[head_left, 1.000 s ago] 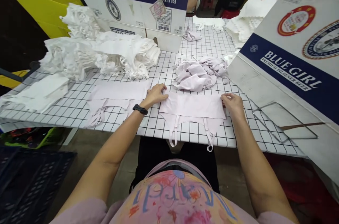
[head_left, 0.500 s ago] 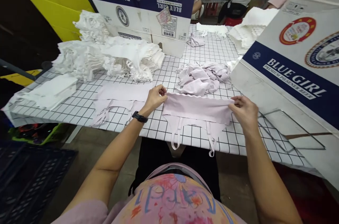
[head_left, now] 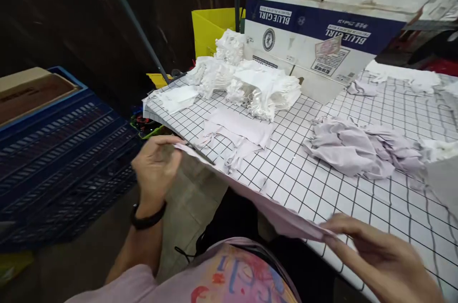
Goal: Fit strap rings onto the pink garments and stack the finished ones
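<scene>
A pale pink camisole [head_left: 274, 210] is stretched edge-on between my two hands along the table's front edge. My left hand [head_left: 155, 172], with a dark band on its wrist, pinches one end, out past the table edge. The other end is pinched between the thumb and fingers of my right hand [head_left: 379, 255], low over the tabletop and slightly blurred. Beyond the held piece, another pink camisole [head_left: 243, 126] lies spread flat with its straps toward me. A crumpled heap of pink camisoles [head_left: 358, 145] rests farther right.
Stacks of white garments [head_left: 265, 83] stand at the back of the grid-patterned table [head_left: 296, 188], before a large white and blue carton [head_left: 322, 21]. A smaller white pile [head_left: 179, 98] lies at the left corner. Blue crates [head_left: 71, 164] stand on the left; a yellow box [head_left: 214, 26] is behind.
My view has swung left. Both hands have lifted the camisole off the tabletop and carried it toward me and left, keeping it stretched at both ends.
</scene>
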The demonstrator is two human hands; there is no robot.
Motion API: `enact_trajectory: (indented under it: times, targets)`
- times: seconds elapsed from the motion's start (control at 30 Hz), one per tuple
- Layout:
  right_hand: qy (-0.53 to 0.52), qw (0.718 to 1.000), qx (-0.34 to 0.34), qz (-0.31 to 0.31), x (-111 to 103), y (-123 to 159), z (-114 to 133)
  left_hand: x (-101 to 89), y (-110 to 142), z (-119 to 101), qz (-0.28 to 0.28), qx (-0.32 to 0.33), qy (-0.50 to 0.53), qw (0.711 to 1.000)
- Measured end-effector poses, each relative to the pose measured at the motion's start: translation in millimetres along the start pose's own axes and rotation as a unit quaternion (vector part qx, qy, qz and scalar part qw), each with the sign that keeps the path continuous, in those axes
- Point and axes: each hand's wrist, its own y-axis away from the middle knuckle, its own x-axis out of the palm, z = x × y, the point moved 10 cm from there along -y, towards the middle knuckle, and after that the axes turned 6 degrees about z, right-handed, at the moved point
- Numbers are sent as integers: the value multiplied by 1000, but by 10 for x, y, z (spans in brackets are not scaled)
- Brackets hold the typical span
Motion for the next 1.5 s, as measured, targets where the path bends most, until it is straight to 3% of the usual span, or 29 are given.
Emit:
enact_trajectory:
  times: [0.07, 0.1, 0.23, 0.33, 0.4, 0.47, 0.67, 0.87, 1.13, 1.3, 1.5]
  targets:
    - [-49, 991, 4, 121, 537, -325, 106, -232, -73, 230, -29, -21, -7, 999]
    - [-68, 987, 1, 144, 724, -497, 146, -266, -136, 377, -25, -35, -1, 999]
    - [-155, 979, 22, 132, 1195, -1249, 53, -48, -507, 1150, 11, -112, 48, 993]
    - [-195, 975, 53, 96, 1365, -1758, -153, 417, -830, 1697, 64, -165, 4, 984]
    - [-190, 977, 67, 63, 1373, -2030, -283, 859, -1020, 1920, 144, -169, -63, 973]
    - [-169, 982, 79, 32, 1325, -2243, -394, 1238, -1177, 2055, 183, -164, -76, 966]
    - [-55, 989, 109, -84, 963, -2653, -616, 2047, -1440, 2291, 263, -150, -111, 947]
    - [66, 990, 79, -100, 854, -2822, -575, 2444, -1536, 2467, 293, -142, -128, 937]
    - [97, 984, 94, -119, 845, -2867, -671, 2613, -1579, 2552, 287, -132, -143, 938]
    - [82, 981, 116, -134, 828, -2898, -734, 2620, -1531, 2557, 288, -133, -150, 936]
    - [146, 972, 118, -142, 814, -2919, -706, 2575, -1484, 2443, 302, -114, -161, 933]
